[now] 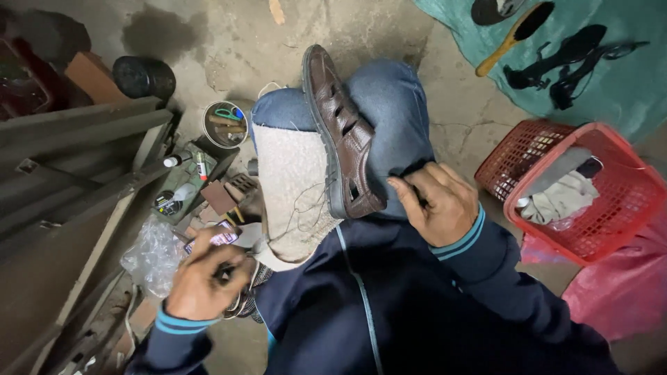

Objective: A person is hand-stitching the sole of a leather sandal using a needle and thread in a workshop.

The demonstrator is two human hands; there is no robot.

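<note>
Left hand (206,278), fist closed: the small dark tool in its grip is blurred beyond telling. Right hand (436,201): fingertips hide whatever they pinch beside the brown leather sandal's (338,132) heel. Far right of that grip, the pink plastic bag (615,292) and red mesh plastic basket (611,229) are cut by the edge.
</note>
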